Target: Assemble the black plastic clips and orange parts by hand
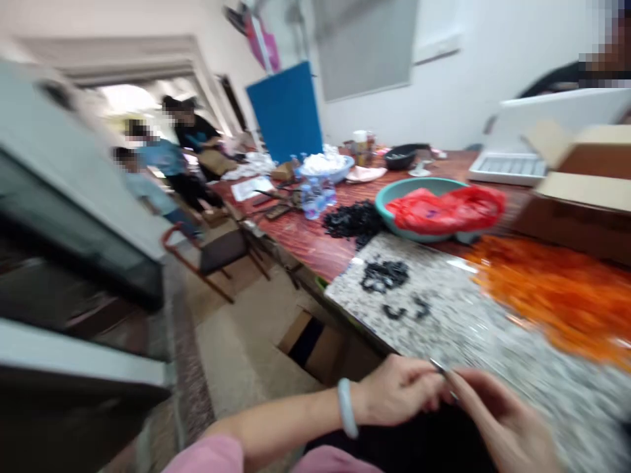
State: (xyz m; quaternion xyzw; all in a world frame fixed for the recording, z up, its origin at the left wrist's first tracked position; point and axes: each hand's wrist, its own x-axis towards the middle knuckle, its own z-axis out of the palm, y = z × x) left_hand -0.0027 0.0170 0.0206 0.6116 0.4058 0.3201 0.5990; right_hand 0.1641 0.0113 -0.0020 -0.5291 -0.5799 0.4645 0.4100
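Black and slim, a strip (436, 366) is being pinched in the closed fingertips of the left hand (394, 394) and right hand (510, 420), by the slab's (458, 328) near edge. Black pieces (384, 274) are lying beyond, left of an orange heap (566, 295); a green basin (384, 203) is sitting farther off.

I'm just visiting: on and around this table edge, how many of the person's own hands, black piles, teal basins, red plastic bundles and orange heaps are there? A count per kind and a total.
Own hands: 2, left hand and right hand
Black piles: 2, near pile and far pile
Teal basin: 1
Red plastic bundle: 1
Orange heap: 1
Total: 7
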